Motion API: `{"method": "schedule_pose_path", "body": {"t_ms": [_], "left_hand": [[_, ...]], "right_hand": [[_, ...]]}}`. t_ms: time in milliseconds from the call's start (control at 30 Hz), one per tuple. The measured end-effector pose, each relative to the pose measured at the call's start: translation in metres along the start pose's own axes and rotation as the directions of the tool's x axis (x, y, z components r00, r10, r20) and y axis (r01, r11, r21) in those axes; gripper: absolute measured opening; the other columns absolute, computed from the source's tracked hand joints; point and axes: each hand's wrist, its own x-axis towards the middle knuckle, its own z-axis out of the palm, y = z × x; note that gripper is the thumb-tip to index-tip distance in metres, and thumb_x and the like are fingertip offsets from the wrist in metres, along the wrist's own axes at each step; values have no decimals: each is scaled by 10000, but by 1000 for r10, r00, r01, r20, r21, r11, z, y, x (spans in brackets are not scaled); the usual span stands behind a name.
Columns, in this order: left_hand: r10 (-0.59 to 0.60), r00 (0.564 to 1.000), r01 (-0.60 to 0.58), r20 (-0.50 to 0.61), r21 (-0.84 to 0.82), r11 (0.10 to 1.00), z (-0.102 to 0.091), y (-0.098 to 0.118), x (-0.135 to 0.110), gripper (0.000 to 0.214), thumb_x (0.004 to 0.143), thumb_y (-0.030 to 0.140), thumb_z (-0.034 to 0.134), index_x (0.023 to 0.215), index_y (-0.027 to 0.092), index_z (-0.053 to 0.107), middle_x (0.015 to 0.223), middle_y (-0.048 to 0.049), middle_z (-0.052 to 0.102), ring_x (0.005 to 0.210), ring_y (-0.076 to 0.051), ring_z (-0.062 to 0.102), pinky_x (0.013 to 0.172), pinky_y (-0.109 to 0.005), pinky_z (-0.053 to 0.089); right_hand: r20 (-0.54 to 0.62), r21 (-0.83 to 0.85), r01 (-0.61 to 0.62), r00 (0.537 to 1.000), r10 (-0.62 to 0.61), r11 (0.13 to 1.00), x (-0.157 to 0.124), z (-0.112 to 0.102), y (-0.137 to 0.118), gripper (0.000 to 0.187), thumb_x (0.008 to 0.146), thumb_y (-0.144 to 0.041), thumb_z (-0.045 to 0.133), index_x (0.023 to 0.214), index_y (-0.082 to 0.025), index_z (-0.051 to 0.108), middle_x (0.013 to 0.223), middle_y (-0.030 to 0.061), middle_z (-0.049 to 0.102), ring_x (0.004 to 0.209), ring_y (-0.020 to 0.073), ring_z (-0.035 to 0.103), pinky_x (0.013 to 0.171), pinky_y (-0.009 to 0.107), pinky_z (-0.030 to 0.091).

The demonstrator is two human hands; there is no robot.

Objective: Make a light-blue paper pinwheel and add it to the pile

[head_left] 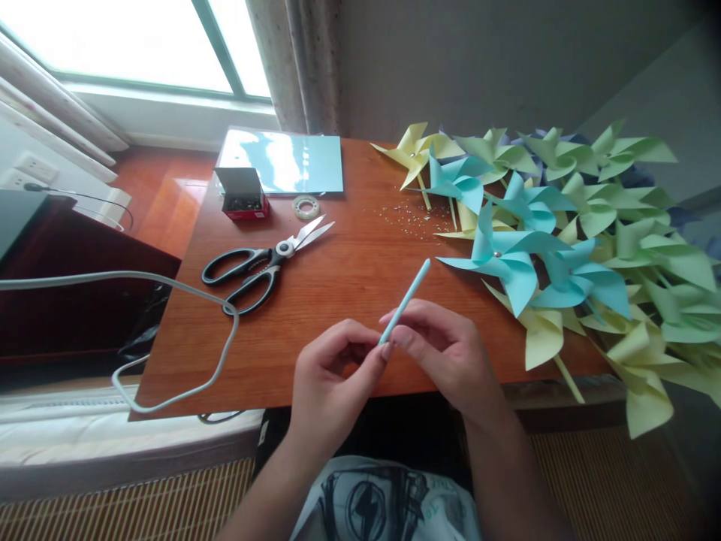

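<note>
Both hands meet over the near edge of the wooden table (pixel 338 278). My left hand (pixel 330 376) and my right hand (pixel 444 349) pinch the lower end of a thin light-blue rolled paper stick (pixel 406 298), which slants up and to the right. Fingers of both hands are curled closed around it. Just right of the stick's tip lies a blue paper pinwheel (pixel 507 259).
A heap of blue, green and yellow pinwheels (pixel 608 225) covers the table's right side. Black-handled scissors (pixel 264 263), a roll of tape (pixel 306 206), a red box of pins (pixel 243 194), blue paper sheets (pixel 282 160) and scattered small beads (pixel 405 218) lie further back. A white cable (pixel 185 293) loops at left.
</note>
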Motion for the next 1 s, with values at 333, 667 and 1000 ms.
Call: {"method": "schedule_pose_path", "body": {"t_ms": [333, 667, 1000], "left_hand": [[-16, 1000, 17, 14, -40, 999, 0, -2, -1, 89, 778, 175, 802, 793, 191, 716, 719, -2, 645, 650, -126, 560, 608, -219, 450], [347, 877, -459, 333, 797, 394, -19, 8, 9, 92, 932, 214, 620, 884, 212, 699, 821, -36, 670, 728, -180, 608, 654, -300, 419], [332, 819, -564, 467, 761, 320, -20, 6, 21, 89, 971, 241, 579, 927, 200, 645, 843, -30, 677, 746, -186, 601, 693, -308, 417]], "right_hand": [[78, 64, -43, 996, 38, 997, 0, -1, 2, 117, 902, -316, 707, 939, -232, 781, 882, 25, 722, 836, 190, 672, 763, 311, 555], [-213, -334, 188, 939, -268, 924, -2, -22, 1, 337, 855, -260, 750, 1183, -257, 672, 1199, 80, 696, 1129, 263, 638, 972, 421, 518], [181, -647, 278, 961, -211, 710, -2, -14, 2, 63, 930, -287, 697, 935, -227, 717, 911, 52, 732, 858, 219, 644, 796, 371, 512]]}}
